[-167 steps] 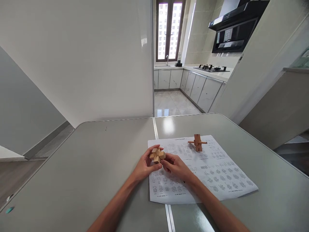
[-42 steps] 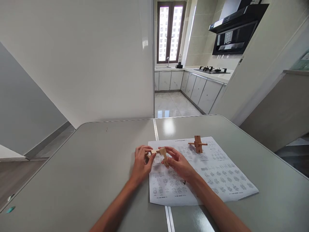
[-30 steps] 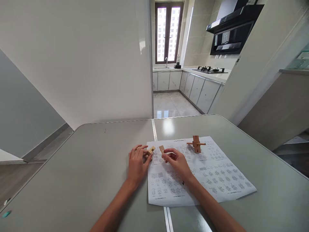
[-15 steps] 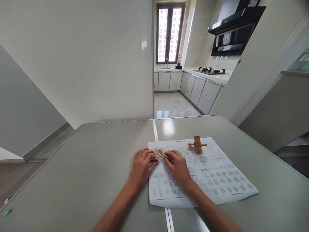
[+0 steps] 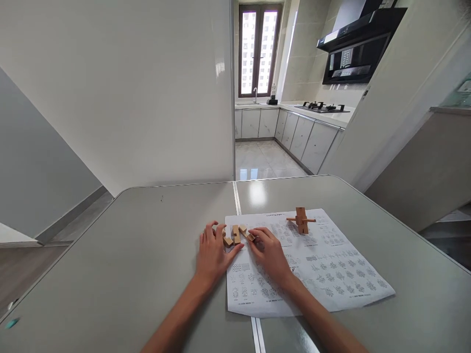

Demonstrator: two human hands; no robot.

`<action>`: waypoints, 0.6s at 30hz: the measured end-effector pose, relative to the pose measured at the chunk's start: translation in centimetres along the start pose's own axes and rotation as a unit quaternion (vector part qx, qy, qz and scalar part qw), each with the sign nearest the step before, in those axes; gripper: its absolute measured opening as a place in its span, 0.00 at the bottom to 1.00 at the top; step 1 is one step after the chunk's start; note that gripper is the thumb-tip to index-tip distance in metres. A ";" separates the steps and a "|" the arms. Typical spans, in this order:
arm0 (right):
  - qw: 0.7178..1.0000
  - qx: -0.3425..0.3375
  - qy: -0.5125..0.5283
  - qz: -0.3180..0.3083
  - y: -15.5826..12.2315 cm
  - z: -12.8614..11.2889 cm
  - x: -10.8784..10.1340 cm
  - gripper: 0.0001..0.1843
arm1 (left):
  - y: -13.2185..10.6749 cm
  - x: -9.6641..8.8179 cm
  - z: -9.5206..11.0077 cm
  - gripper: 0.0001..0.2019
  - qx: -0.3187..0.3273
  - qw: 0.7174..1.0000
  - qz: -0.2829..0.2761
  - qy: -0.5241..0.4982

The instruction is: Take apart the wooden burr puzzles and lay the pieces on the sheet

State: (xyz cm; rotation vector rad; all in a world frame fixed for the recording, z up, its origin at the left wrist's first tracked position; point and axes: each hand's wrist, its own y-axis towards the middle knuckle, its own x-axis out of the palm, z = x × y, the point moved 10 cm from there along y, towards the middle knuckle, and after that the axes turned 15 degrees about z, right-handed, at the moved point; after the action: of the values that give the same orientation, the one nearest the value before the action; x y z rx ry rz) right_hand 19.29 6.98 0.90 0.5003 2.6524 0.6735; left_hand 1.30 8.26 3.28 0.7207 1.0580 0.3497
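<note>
Light wooden burr-puzzle pieces lie between my two hands at the upper left of the printed sheet [image 5: 305, 274]. My left hand [image 5: 213, 252] has its thumb and fingers spread, with a small notched piece [image 5: 227, 241] under the fingertips. An upright-looking notched piece [image 5: 236, 234] stands just right of it, inside the thumb's reach. My right hand [image 5: 271, 252] pinches the near end of a slanting notched piece [image 5: 243, 230] between thumb and fingers. Farther right on the sheet stands an assembled reddish-brown wooden cross [image 5: 301, 220], touched by neither hand.
The sheet, covered in small puzzle diagrams, lies over the seam [image 5: 236, 198] of the grey table [image 5: 147, 274]. A small teal object [image 5: 12, 323] sits at the table's left edge. Beyond the table are a white wall [image 5: 165, 98] and a kitchen with a gas hob [image 5: 324, 107].
My left hand has spread its fingers and let go of the upright piece, shifting slightly left. More of the pieces now shows. My right hand has barely moved.
</note>
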 end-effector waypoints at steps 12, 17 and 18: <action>0.996 -0.012 0.021 -0.083 -0.7 -0.7 1.4 0.19 | -0.1 1.0 0.1 0.23 -0.001 0.996 -0.041 -0.077; 0.996 -0.004 0.025 -0.080 -0.6 -0.9 1.3 0.17 | 0.1 0.2 0.4 0.23 0.006 0.997 -0.016 -0.081; 0.997 0.004 0.028 -0.073 -0.5 -0.8 1.1 0.15 | 0.2 0.0 0.4 0.23 0.006 0.997 -0.009 -0.079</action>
State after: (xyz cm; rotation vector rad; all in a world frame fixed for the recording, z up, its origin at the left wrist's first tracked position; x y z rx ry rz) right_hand 17.84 6.75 1.04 0.2892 2.7120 0.6422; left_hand 1.70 8.27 3.53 0.7369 0.9183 0.2658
